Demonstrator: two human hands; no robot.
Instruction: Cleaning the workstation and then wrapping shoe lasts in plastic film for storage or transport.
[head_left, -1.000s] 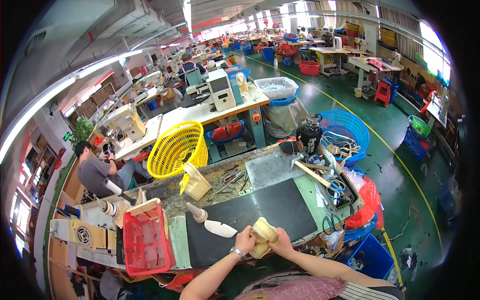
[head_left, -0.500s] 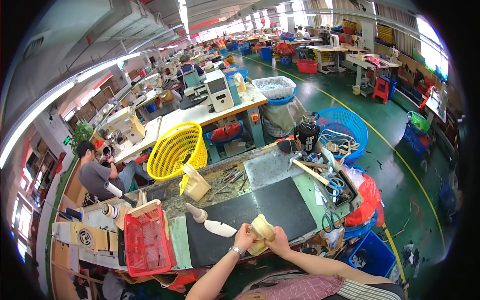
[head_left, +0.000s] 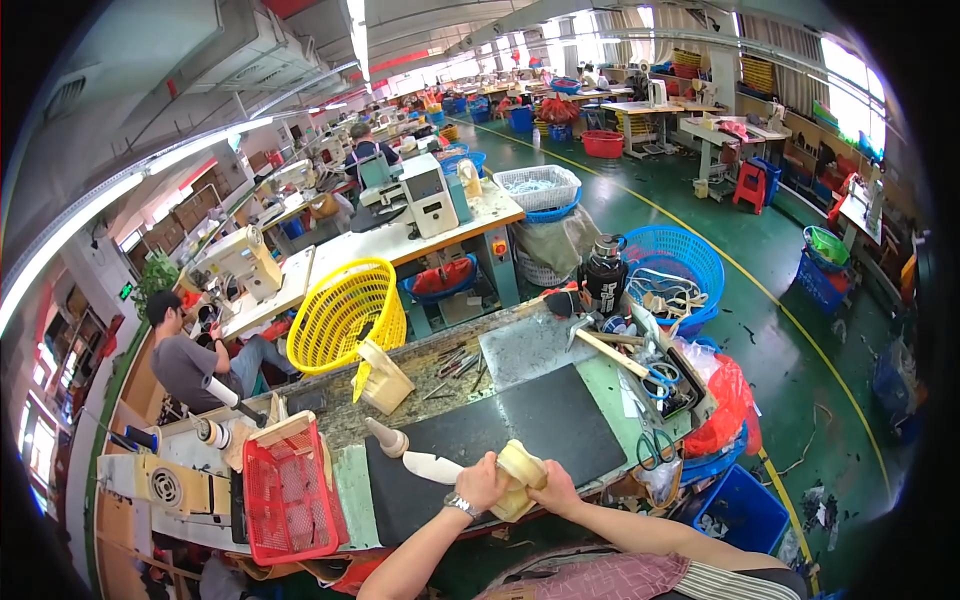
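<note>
My left hand [head_left: 482,483] is closed on the left side of a pale yellow, soft-looking curved piece [head_left: 521,463], its back turned up. On the other side my right hand [head_left: 556,490] grips the same piece, thumb and fingers at its edge. Both hold it over the near edge of a black mat [head_left: 555,415] on the workbench. A flat white tapered piece [head_left: 430,466] lies on the mat just left of my left hand, which seems to overlap its end. Beside that is a pale cone-shaped thing [head_left: 388,438]. Exactly what the yellow piece is I cannot tell.
A wooden block [head_left: 386,382] stands behind the mat, near several slim tools [head_left: 457,362]. A hammer [head_left: 612,353], blue-handled scissors [head_left: 661,379] and dark scissors [head_left: 655,449] lie right. A red basket [head_left: 290,495] sits left; a yellow basket [head_left: 340,318] is beyond the bench. One person [head_left: 190,355] sits far left.
The yellow piece has turned a little in my hands. My left hand has shifted slightly left, rolling its back upward, and comes over the white piece's end. The view has moved slightly.
</note>
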